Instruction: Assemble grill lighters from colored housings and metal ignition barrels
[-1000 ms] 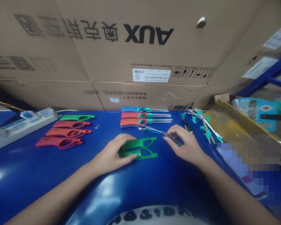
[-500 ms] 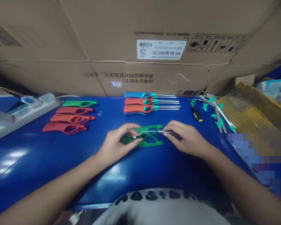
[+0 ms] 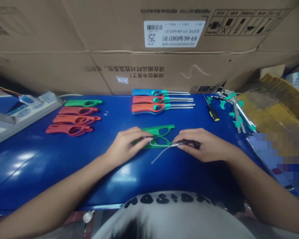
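Observation:
My left hand (image 3: 129,142) is closed, thumb and fingertips pinching a small dark part (image 3: 149,137) with a thin white wire (image 3: 157,145). The wire runs right to the silver end of a dark rod-shaped piece (image 3: 188,142). My right hand (image 3: 204,145) is closed round that piece. From its silver end a clear thin tube (image 3: 159,155) hangs down to the left. Behind and under my left fingers lie two green lighter shell halves (image 3: 161,130), partly hidden by the hand.
Assembled lighters (image 3: 148,108) with silver barrels lie at the back middle. Red, orange and green shells (image 3: 69,129) are at left, beside a power strip (image 3: 27,114). A screwdriver (image 3: 212,113) and metal tubes with teal pieces (image 3: 239,116) lie at right. Cardboard (image 3: 124,59) stands behind.
My hands have drawn the wired part and the dark piece slightly towards me, off the upper green half. The clear tube now shows hanging loose. The view has tilted down a little.

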Tool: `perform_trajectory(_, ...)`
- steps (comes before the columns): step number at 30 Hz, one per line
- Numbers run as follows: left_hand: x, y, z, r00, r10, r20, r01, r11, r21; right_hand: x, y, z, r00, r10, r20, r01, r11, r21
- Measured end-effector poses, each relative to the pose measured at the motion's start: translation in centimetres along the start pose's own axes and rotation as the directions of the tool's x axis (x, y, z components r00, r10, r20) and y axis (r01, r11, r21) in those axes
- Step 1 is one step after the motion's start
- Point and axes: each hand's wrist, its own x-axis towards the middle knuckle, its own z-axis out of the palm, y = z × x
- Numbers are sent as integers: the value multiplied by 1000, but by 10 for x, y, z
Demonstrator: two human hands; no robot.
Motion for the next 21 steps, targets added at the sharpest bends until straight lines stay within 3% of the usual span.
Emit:
perform_trajectory(6,1,-4,1,987,31,156,-37,999,33,0,4,-2,999,43,-9,-43,999,-20)
perform_trajectory(11,1,-4,-3,982,41,185,-51,997,53,0,6,-4,997,82,-12,-82,995,-49)
perform_trajectory(16,-1,-8,-4,974,102,203,-120,989,82,-1,10,-3,1000,25,-4,-25,993,-117)
perform_trajectory(21,0,-10,-3,974,79,212,-103,989,106,-1,10,0,1000,-9,-11,6,968,-250)
